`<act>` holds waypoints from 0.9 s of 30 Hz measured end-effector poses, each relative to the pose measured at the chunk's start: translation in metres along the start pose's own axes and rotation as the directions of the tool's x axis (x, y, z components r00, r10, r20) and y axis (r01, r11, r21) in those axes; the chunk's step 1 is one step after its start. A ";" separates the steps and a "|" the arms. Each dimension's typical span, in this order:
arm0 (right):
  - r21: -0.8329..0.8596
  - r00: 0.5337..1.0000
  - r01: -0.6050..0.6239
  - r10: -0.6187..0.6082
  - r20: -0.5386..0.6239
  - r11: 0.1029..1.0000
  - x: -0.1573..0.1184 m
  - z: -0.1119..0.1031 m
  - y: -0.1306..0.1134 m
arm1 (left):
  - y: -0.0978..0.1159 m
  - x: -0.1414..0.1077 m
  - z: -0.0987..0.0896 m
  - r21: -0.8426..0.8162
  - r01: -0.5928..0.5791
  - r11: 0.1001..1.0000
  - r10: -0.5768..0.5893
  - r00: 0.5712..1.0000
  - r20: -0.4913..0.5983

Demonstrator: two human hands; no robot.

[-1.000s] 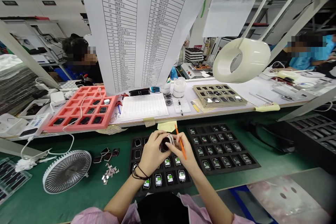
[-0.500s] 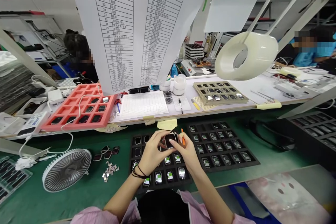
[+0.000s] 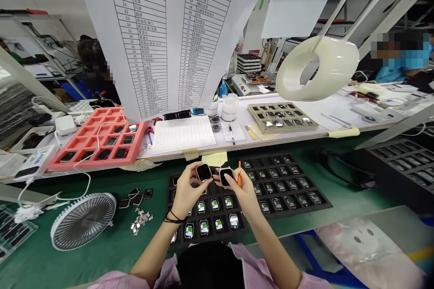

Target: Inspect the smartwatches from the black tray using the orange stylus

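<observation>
My left hand (image 3: 187, 190) is closed on a smartwatch body (image 3: 204, 172) with a dark screen and a pale frame. A second dark-screened smartwatch body (image 3: 226, 176) is gripped by my right hand (image 3: 247, 193), its thumb lying over the screen. An orange stick-like tool (image 3: 239, 172) also pokes up from between the fingers of that hand. Both watches are held side by side above a black foam tray (image 3: 212, 217), where several watches sit in slots, some showing green and white screens. My hands hide part of that tray's upper rows.
Right of my hands lies another black tray (image 3: 282, 199) of watches. A white fan (image 3: 83, 221), loose watch parts (image 3: 135, 197) and small silver pieces (image 3: 141, 221) lie on the left. A red tray (image 3: 98, 128) and beige tray (image 3: 283, 129) occupy the shelf; a printed sheet (image 3: 172, 31) hangs ahead.
Half a second ago one watch showed between my hands, held close together. Now two watches are visible, one per hand, and my left hand has shifted left. The view has also shifted slightly.
</observation>
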State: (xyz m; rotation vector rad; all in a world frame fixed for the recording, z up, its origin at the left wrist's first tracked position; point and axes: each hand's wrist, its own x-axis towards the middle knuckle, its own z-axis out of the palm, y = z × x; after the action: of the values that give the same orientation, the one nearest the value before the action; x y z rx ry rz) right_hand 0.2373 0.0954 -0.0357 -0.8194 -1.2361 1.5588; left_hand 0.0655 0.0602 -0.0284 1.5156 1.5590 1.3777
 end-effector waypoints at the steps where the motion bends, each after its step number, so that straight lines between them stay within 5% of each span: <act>1: -0.108 1.000 0.004 -0.007 -0.024 0.994 0.005 -0.006 0.011 | -0.011 0.002 0.004 0.021 0.015 1.000 -0.016 0.999 0.030; 4: -0.498 0.988 -0.028 -0.053 -0.148 0.867 0.022 -0.031 0.058 | -0.059 0.008 0.026 0.202 0.078 0.976 -0.110 0.982 0.152; 9: -0.609 0.969 -0.171 0.021 -0.245 0.774 0.042 -0.069 0.143 | -0.142 0.003 0.076 0.357 0.111 0.927 -0.213 0.942 0.259; 15: -0.651 0.957 -0.267 0.116 -0.266 0.711 0.049 -0.083 0.199 | -0.188 -0.006 0.108 0.526 0.053 0.849 -0.243 0.922 0.301; 20: -0.619 0.950 -0.274 0.106 -0.294 0.736 0.034 -0.095 0.192 | -0.204 -0.022 0.090 0.597 0.046 0.801 -0.232 0.943 0.239; 27: -0.476 0.959 -0.282 0.262 -0.110 0.833 -0.004 -0.069 0.165 | -0.214 -0.089 0.015 0.666 0.185 0.722 -0.287 0.957 0.046</act>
State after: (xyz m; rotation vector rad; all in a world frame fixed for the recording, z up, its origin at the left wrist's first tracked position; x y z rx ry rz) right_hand 0.2575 0.1078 -0.2135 -1.4006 -1.5665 1.4512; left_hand 0.0181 0.0157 -0.2512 1.6608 2.1870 0.5534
